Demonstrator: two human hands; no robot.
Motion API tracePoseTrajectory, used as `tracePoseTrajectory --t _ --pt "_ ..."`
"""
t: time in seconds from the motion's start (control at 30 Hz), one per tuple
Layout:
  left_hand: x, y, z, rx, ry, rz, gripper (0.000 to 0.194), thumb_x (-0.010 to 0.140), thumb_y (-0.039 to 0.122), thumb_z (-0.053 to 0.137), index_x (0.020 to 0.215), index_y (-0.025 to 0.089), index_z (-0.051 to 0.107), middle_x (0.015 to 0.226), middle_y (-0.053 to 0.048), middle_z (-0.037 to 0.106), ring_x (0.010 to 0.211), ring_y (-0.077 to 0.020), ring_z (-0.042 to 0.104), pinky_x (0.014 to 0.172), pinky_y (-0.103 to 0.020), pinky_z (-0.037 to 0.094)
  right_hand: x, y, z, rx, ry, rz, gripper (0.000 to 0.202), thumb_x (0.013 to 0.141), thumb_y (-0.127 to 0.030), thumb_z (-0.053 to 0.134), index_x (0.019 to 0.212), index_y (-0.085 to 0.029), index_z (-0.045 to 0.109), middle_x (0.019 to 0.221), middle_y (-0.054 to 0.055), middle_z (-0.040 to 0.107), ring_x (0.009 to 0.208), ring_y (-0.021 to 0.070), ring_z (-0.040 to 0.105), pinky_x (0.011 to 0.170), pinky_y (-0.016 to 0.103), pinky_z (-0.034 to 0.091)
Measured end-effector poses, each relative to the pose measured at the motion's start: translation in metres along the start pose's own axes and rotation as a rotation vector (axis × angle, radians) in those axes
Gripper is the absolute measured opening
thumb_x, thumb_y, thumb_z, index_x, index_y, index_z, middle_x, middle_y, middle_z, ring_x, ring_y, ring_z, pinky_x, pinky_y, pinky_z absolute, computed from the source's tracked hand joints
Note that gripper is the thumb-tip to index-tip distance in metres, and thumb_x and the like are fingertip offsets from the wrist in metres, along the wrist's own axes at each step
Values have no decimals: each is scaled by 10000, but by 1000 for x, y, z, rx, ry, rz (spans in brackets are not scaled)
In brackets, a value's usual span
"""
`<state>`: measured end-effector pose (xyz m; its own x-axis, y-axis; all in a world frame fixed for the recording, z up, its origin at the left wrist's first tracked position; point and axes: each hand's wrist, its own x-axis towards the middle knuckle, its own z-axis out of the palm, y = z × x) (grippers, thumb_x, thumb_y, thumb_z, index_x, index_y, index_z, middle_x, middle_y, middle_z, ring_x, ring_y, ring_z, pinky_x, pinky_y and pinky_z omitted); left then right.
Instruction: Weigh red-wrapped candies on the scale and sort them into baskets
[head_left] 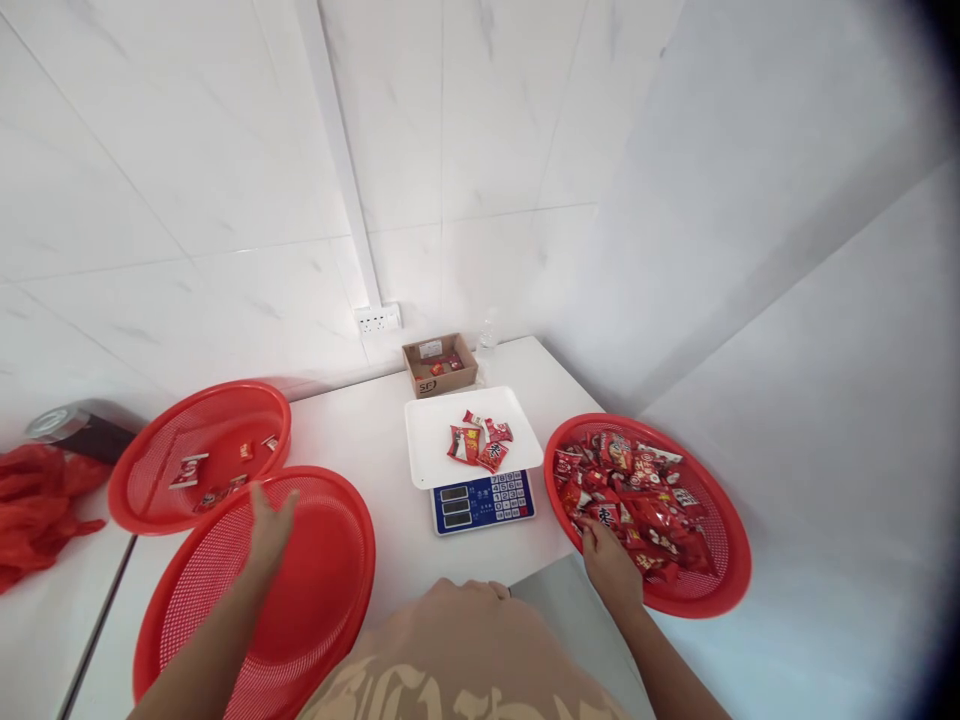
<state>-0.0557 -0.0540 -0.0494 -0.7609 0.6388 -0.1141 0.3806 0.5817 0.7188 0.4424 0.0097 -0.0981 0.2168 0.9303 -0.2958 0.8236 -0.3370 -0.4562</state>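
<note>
My left hand [270, 528] is over the near left red basket [367, 530], its thumb and fingers apart and nothing in them. At the right, my right hand [611, 570] reaches over the rim of another red basket [739, 575] full of red snack packets [660, 500]. Its fingers are closed at the edge of one snack packet [605, 515], partly hidden by the hand. Between the two hands stands a digital scale [484, 503] with a white tray [427, 440]. Several small red packets [480, 445] lie in a loose group on that tray.
A third red basket [274, 400] at the far left holds a few small packets, and the near left basket overlaps it. Red plastic bags [45, 500] lie beside it. A small cardboard box [450, 380] with packets stands by the wall, below a socket [379, 319].
</note>
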Motion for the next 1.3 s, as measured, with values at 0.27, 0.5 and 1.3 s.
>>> tracePoseTrajectory --t 0.27,0.5,1.3 --pt "-79 6 66 183 -514 364 680 729 492 595 1342 446 304 1422 31 420 1318 -274 348 936 -426 459 -5 -7 -5 -11 -36 22 441 868 -303 237 1185 -225 534 1310 43 514 1134 217 508 870 332 408" --pt "-50 51 104 189 -422 374 703 854 406 414 1439 146 124 1513 -202 145 1395 -300 123 1013 -479 359 -3 -4 -4 -6 -18 -3 446 866 -312 246 1183 -224 548 1305 50 520 1110 192 522 867 305 411" --pt "-43 192 230 628 -610 1084 644 772 592 485 1335 291 397 1322 -117 441 1239 -326 339 973 -480 319 -4 -11 -8 -44 -60 69 459 873 -324 213 1183 -240 541 1328 20 514 1172 186 499 915 290 403"
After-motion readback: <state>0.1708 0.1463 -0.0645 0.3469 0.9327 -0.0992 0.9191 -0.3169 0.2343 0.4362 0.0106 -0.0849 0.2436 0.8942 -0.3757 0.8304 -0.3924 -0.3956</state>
